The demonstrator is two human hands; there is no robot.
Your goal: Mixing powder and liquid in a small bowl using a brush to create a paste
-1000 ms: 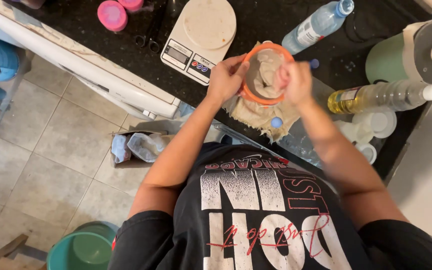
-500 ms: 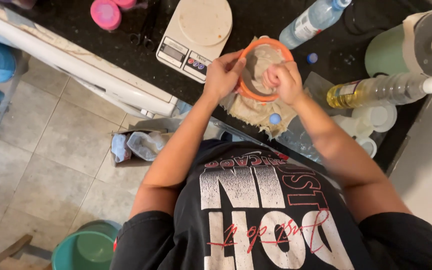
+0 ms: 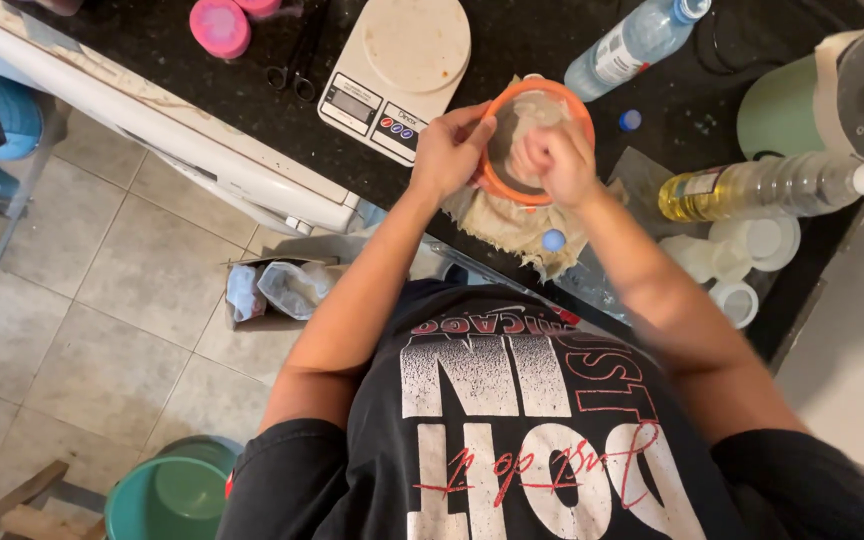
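Observation:
An orange-rimmed strainer (image 3: 512,192) lined with a beige cloth (image 3: 512,225) stands on the black counter (image 3: 552,30). My left hand (image 3: 449,152) grips the strainer's left rim. My right hand (image 3: 557,160) is closed on the gathered cloth inside the strainer, over its right side. The cloth's loose ends hang out below the rim, toward the counter's front edge.
A white kitchen scale (image 3: 397,60) sits left of the strainer. A clear water bottle (image 3: 632,45), small blue caps (image 3: 552,240), an oil bottle (image 3: 762,188), a green-based blender (image 3: 832,90), white cups (image 3: 742,250), scissors (image 3: 292,70) and pink lids (image 3: 220,25) surround it. A green bucket (image 3: 167,495) stands on the tiled floor.
My right hand has moved from the strainer's right rim into the strainer and closed on the cloth. My left hand has stayed on the left rim.

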